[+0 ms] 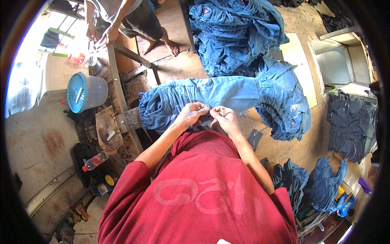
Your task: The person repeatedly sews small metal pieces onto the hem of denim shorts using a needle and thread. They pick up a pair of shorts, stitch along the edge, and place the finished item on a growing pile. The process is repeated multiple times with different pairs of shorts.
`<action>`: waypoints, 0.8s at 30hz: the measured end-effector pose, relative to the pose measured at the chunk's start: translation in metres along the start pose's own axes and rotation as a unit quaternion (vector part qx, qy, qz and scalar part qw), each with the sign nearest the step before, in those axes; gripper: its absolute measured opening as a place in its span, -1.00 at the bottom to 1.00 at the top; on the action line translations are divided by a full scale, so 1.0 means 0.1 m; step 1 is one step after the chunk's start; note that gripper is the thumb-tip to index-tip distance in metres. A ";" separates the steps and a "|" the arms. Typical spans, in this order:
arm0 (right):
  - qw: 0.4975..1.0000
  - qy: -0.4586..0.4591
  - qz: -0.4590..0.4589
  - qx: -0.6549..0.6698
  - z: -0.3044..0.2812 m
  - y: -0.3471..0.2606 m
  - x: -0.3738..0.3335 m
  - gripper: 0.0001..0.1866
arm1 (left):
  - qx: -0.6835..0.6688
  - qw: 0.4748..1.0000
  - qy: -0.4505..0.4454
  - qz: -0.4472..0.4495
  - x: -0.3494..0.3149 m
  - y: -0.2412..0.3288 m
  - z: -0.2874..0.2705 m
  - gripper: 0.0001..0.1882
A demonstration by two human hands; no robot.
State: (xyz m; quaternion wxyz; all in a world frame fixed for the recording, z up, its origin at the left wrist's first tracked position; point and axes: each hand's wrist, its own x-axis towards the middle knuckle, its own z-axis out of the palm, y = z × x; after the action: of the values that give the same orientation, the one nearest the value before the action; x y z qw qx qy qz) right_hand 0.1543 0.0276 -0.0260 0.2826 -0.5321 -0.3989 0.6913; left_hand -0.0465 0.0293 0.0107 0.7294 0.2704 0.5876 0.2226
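Blue denim garment (227, 89) lies crosswise in front of me. My left hand (190, 116) and right hand (228, 122) are at its near edge, fingers bunched narrow; can't tell if they're gripping anything.

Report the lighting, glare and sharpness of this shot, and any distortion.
Head view: glare bleaches the upper left, beyond the blue-lidded bucket; head view: a dark ring surrounds the curved fisheye image; head view: the denim trousers are well lit, their folds readable; head view: detail between the fingers is too small to make out.
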 end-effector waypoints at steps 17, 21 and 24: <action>0.998 -0.008 -0.051 -0.040 0.02 -0.06 0.04 -0.79 | -0.057 0.996 -0.029 0.056 -0.04 -0.09 -0.01 -0.77; 0.997 -0.031 -0.028 -0.071 -0.01 -0.11 0.06 -0.83 | -0.023 0.998 -0.013 0.049 -0.02 -0.09 0.00 -0.76; 0.997 -0.016 0.060 0.056 -0.10 -0.20 -0.05 -0.83 | -0.075 0.996 -0.021 0.035 -0.02 -0.12 -0.05 -0.75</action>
State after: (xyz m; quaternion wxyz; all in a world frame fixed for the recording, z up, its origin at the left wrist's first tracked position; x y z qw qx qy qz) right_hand 0.1644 0.0369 -0.0074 0.2640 -0.5271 -0.3313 0.7367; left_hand -0.0520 0.0197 0.0037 0.7516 0.2402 0.5437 0.2858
